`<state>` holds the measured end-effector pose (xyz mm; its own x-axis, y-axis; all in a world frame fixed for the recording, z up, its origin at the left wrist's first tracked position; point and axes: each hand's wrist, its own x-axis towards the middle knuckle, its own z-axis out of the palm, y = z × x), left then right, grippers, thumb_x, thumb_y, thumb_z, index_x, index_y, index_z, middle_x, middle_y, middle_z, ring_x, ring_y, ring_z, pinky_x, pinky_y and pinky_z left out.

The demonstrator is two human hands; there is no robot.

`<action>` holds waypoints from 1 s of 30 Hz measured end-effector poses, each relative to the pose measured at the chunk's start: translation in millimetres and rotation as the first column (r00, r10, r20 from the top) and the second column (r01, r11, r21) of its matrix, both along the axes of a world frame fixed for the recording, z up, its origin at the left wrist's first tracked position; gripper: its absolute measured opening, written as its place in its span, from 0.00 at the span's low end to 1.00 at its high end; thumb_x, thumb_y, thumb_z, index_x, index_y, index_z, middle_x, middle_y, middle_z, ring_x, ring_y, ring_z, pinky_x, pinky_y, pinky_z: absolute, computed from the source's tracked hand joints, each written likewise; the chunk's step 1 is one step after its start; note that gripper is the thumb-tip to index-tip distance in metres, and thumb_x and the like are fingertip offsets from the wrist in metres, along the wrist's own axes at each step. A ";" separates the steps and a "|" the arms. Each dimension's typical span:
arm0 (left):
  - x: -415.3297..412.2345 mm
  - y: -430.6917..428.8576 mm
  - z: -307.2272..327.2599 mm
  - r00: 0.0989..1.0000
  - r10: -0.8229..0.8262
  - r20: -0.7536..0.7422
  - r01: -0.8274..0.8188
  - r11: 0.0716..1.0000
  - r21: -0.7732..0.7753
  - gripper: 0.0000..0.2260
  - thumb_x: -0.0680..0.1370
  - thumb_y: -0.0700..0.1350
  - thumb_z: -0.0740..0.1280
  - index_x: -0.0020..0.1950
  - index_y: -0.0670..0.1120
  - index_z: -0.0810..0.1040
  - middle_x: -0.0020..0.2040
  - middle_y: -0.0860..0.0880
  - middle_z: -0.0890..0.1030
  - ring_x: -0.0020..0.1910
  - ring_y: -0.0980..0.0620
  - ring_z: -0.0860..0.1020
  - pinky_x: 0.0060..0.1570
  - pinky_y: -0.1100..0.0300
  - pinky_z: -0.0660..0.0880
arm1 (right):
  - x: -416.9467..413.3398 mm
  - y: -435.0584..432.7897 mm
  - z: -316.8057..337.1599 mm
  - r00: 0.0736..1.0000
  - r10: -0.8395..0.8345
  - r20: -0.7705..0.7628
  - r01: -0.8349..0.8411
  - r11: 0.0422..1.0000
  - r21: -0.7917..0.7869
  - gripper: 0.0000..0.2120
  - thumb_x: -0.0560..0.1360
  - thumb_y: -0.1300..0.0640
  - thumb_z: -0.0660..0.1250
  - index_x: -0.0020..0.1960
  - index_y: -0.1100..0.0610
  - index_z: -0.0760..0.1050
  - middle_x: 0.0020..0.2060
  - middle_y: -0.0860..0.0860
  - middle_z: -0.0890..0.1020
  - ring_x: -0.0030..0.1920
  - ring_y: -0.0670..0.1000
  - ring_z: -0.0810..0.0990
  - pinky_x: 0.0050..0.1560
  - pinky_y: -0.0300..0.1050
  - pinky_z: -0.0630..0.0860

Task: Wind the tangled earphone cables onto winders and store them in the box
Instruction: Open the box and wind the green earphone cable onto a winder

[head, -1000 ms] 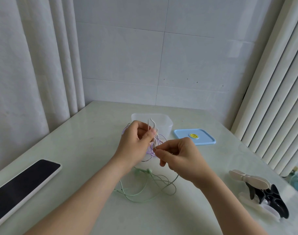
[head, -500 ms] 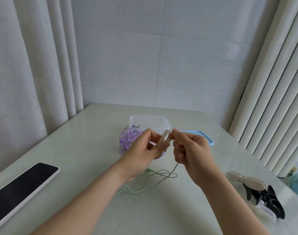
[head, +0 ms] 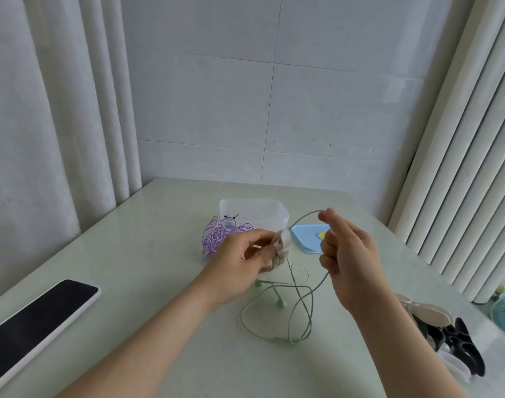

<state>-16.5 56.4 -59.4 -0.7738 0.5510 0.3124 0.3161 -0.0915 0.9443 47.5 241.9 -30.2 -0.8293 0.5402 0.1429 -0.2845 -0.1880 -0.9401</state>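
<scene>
Two earphone cables: one green cable (head: pixel 300 311), thin and matte, lying in loose loops on the table (head: pixel 159 254) in front of the hands; one purple cable (head: pixel 219 237) in a tangled heap touching the box's left front corner. One box (head: pixel 254 211), clear plastic, rounded corners, open; one blue lid (head: pixel 304 240) flat just beside it on the right. Left hand (head: pixel 244 255) curls its fingers round one cream winder (head: pixel 283 243); right hand (head: pixel 347 261) pinches the green cable between thumb and forefinger, the strand arching up towards the winder. Spare winders (head: pixel 446 337), cream and black, piled at the right edge, number unclear. One dark slab of a phone (head: pixel 38 314) far left.
</scene>
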 end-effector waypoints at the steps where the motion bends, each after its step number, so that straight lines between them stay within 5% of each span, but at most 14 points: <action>1: 0.4 -0.2 1.0 0.999 -0.008 0.036 0.007 1.000 0.029 0.08 0.84 0.40 0.67 0.60 0.42 0.84 0.47 0.49 0.85 0.45 0.53 0.80 0.63 0.48 0.81 | -0.9 0.6 -2.1 0.998 -0.054 0.010 0.054 0.998 0.034 0.11 0.82 0.50 0.70 0.52 0.58 0.84 0.28 0.47 0.61 0.27 0.48 0.58 0.28 0.41 0.59; 6: 1.3 -2.3 5.4 0.969 -0.131 0.211 0.090 0.977 0.192 0.09 0.81 0.37 0.69 0.60 0.37 0.83 0.52 0.41 0.86 0.48 0.45 0.83 0.57 0.52 0.83 | -7.6 3.2 -17.6 0.937 -0.330 0.114 0.277 0.901 0.333 0.14 0.80 0.49 0.71 0.44 0.59 0.85 0.25 0.47 0.64 0.29 0.51 0.62 0.35 0.45 0.62; 9: 1.0 -2.5 7.0 0.948 -0.191 0.254 0.124 0.958 0.259 0.13 0.79 0.41 0.70 0.61 0.37 0.82 0.57 0.39 0.85 0.55 0.43 0.84 0.56 0.50 0.83 | -11.0 1.1 -24.3 0.892 -0.428 0.143 0.260 0.746 0.613 0.10 0.79 0.50 0.70 0.44 0.54 0.86 0.23 0.41 0.75 0.29 0.48 0.73 0.35 0.43 0.68; 13: -4.1 -3.0 6.1 0.936 -0.166 0.309 0.064 0.947 0.314 0.16 0.79 0.44 0.69 0.64 0.37 0.81 0.56 0.42 0.85 0.56 0.46 0.85 0.56 0.47 0.83 | -11.6 -9.5 -25.8 0.849 -0.491 0.195 0.151 0.579 0.801 0.07 0.74 0.52 0.69 0.39 0.51 0.83 0.32 0.49 0.82 0.39 0.55 0.80 0.38 0.46 0.76; 17: -11.5 -3.6 3.7 0.964 0.022 0.267 -0.093 0.962 0.255 0.12 0.82 0.45 0.69 0.60 0.39 0.83 0.56 0.40 0.86 0.57 0.43 0.86 0.55 0.47 0.84 | -7.4 -17.2 -23.1 0.883 -0.371 0.289 -0.048 0.541 0.840 0.09 0.68 0.50 0.70 0.33 0.54 0.80 0.26 0.52 0.78 0.32 0.51 0.76 0.33 0.43 0.70; 21: -18.0 -5.6 0.8 0.961 0.230 0.153 -0.251 0.958 0.138 0.10 0.82 0.49 0.70 0.57 0.44 0.84 0.53 0.42 0.87 0.55 0.43 0.85 0.49 0.49 0.85 | -3.2 -27.9 -19.9 0.938 -0.126 0.322 -0.224 0.486 0.845 0.15 0.68 0.52 0.69 0.35 0.65 0.74 0.27 0.56 0.66 0.30 0.49 0.62 0.32 0.44 0.63; 25: -19.8 -4.8 -0.9 0.950 0.282 0.136 -0.298 0.948 0.114 0.11 0.83 0.52 0.69 0.57 0.45 0.82 0.51 0.43 0.86 0.47 0.47 0.84 0.44 0.50 0.84 | 3.7 -32.3 -12.2 0.953 0.055 0.299 -0.284 0.514 0.810 0.14 0.69 0.57 0.69 0.37 0.68 0.74 0.27 0.52 0.63 0.29 0.49 0.60 0.31 0.42 0.62; 30: -15.6 1.8 -1.9 0.950 0.205 0.234 -0.247 0.954 0.171 0.12 0.83 0.50 0.69 0.55 0.41 0.83 0.43 0.48 0.85 0.45 0.50 0.84 0.51 0.47 0.85 | 8.6 -37.5 -9.8 0.944 0.126 0.306 -0.330 0.450 0.830 0.09 0.66 0.55 0.68 0.33 0.61 0.77 0.24 0.48 0.65 0.29 0.48 0.63 0.32 0.49 0.71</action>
<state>-32.1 58.2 -61.4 -0.9306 0.2982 0.2123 0.1457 -0.2303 0.9621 56.0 204.4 -40.0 -0.9653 0.0125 0.2608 -0.1750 0.7105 -0.6816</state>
